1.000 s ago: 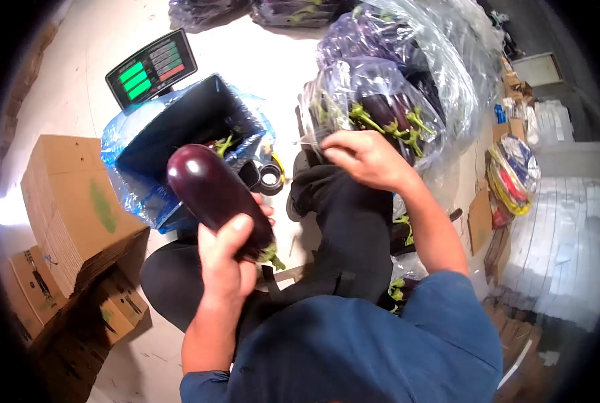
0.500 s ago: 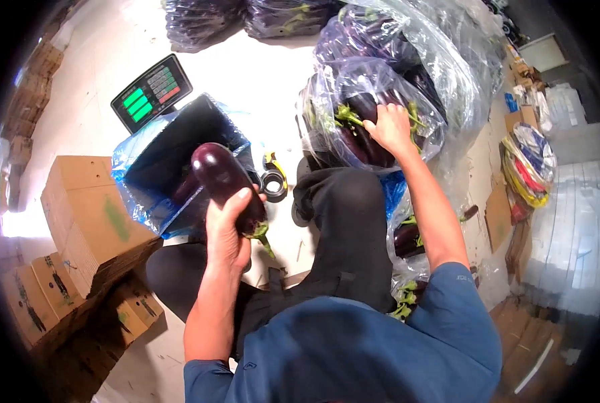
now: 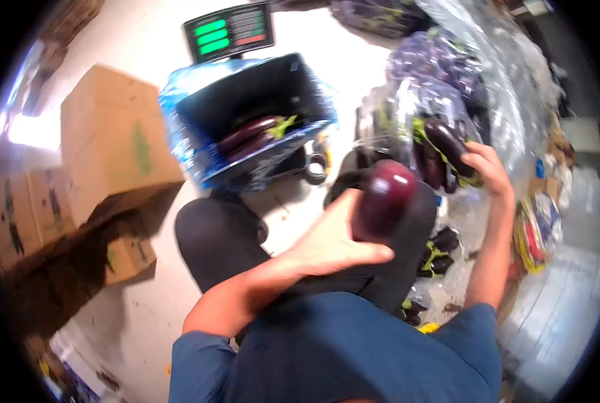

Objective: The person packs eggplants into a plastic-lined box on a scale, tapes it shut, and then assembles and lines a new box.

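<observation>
My left hand (image 3: 327, 238) is wrapped round a big, glossy purple eggplant (image 3: 386, 198), held above my knee with its rounded end up. My right hand (image 3: 489, 168) grips a second, darker eggplant (image 3: 447, 144) at the mouth of a clear plastic bag (image 3: 424, 94). More eggplants (image 3: 431, 164) with green stems are bunched in that bag below it. In front of my left knee, a black crate (image 3: 260, 94) lined with blue plastic contains a few eggplants (image 3: 250, 134) lying on their sides.
A scale display (image 3: 229, 32) with green lit panels stands behind the crate. Cardboard boxes (image 3: 115, 134) are stacked at left. Rolls of tape (image 3: 315, 166) lie beside the crate. Loose eggplants (image 3: 441, 252) lie right of my knee, and another filled bag (image 3: 380, 17) is at the back.
My left hand has carried its eggplant rightward, away from the crate. My right hand, earlier reaching among the bagged eggplants, now has one raised. The view has turned left.
</observation>
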`<state>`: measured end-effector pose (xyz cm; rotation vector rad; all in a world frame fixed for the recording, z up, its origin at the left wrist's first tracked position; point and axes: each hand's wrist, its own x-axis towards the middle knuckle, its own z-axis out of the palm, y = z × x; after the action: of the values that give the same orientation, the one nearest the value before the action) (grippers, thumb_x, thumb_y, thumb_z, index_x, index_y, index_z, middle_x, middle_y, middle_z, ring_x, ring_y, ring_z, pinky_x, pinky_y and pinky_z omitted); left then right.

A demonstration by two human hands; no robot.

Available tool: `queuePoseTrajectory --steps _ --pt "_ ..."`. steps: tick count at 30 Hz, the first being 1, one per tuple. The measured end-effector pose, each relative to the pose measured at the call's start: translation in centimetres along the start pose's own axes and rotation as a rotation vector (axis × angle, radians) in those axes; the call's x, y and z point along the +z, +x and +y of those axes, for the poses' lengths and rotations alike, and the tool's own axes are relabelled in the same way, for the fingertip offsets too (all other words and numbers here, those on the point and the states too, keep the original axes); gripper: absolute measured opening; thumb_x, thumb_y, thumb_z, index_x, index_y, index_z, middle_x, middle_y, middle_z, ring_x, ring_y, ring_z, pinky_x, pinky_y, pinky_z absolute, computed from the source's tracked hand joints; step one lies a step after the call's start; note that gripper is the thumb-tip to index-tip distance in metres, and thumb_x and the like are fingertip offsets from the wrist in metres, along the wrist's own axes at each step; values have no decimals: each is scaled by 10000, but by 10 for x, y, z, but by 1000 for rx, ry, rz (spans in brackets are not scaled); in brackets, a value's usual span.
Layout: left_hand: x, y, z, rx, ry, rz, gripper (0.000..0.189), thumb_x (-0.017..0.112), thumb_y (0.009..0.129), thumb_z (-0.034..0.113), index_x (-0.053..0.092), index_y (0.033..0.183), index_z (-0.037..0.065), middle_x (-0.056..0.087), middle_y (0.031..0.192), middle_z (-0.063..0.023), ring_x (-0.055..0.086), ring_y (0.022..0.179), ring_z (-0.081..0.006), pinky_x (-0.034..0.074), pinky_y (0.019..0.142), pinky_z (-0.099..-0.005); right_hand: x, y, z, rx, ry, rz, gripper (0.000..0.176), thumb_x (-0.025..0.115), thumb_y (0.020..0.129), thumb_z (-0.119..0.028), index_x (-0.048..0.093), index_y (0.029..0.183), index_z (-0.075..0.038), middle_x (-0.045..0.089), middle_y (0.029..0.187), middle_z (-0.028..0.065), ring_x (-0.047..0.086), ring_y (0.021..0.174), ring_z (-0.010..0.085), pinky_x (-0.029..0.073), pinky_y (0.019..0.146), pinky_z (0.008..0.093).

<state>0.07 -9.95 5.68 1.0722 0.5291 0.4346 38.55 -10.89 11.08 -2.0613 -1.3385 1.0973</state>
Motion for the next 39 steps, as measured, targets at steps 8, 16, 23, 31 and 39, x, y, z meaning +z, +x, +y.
queuePoseTrajectory --steps 8,16,23,31,39 --pt "-9 -26 13 153 -209 -85 851 860 677 208 425 1377 -5 586 1244 -132 552 1201 -225 414 1062 -387 205 123 -178 -538 -634 -364 469 683 861 -403 686 1118 -10 708 950 194 688 901 291 534 815 395" --pt "-42 -40 18 315 -411 157 869 860 702 209 394 1405 0 560 1267 -110 517 1231 -201 393 1073 -370 395 228 -180 -908 -1103 -430 314 616 920 -335 672 1091 -78 686 1115 162 644 1092 326 501 911 455" --pt "-35 -32 11 318 -451 314 786 846 744 213 418 1370 3 574 1186 -67 541 1144 -166 424 1008 -338 271 152 -164 -632 -259 -403 304 684 925 -185 670 1168 -2 720 1022 107 682 934 209 532 834 327" --pt "-28 -25 4 128 -324 295 641 753 804 153 455 1347 -11 588 1109 -73 593 965 -136 512 839 -295 152 39 -61 -233 329 -98 290 637 980 -156 632 1176 59 712 987 94 667 841 126 544 757 277" --pt "-66 -30 58 114 348 401 625 817 736 306 579 1224 -4 645 1053 -89 614 932 -179 506 867 -337 148 10 -25 -487 -260 119 279 729 874 -112 634 1096 27 674 806 158 649 689 279 514 658 362"
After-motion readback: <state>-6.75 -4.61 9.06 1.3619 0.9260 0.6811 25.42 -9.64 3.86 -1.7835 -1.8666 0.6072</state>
